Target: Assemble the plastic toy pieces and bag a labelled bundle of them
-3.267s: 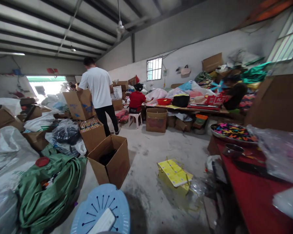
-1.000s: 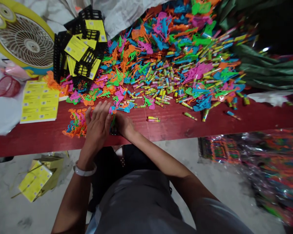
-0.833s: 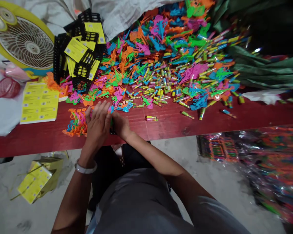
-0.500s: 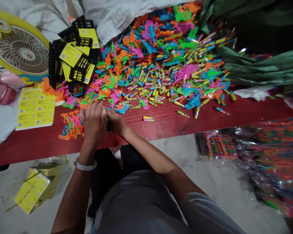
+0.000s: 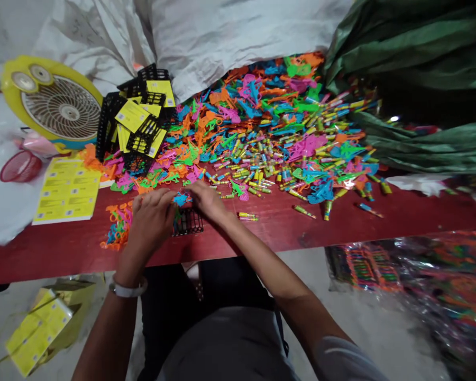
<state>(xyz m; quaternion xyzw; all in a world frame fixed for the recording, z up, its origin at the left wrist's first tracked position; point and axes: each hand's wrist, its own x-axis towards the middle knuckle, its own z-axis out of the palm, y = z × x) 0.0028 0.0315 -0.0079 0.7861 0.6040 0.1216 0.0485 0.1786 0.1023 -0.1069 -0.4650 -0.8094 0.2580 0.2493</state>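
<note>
On the red table edge in front of me lies a black slotted plastic tray [image 5: 188,222], partly covered by my hands. My left hand [image 5: 153,214] is over its left end, fingers bent and closed; what they hold is hidden. My right hand [image 5: 208,201] is at the tray's far right corner, fingers curled inward, and I cannot make out what is in them. A small blue plastic toy piece [image 5: 182,199] shows between the two hands. Left of my left hand lies a row of orange, pink, green and blue plastic pieces [image 5: 119,225].
A heap of coloured plastic pieces and small labelled tubes [image 5: 262,153] covers the table's back. Black trays with yellow cards [image 5: 133,116], a yellow fan [image 5: 69,111], yellow card sheets [image 5: 67,190] and a red basket [image 5: 20,166] are at left. Bagged goods [image 5: 420,280] lie lower right.
The view has tilted up, so the table sits lower in the picture. My hands have moved apart, uncovering more of the black tray and the blue piece between them.
</note>
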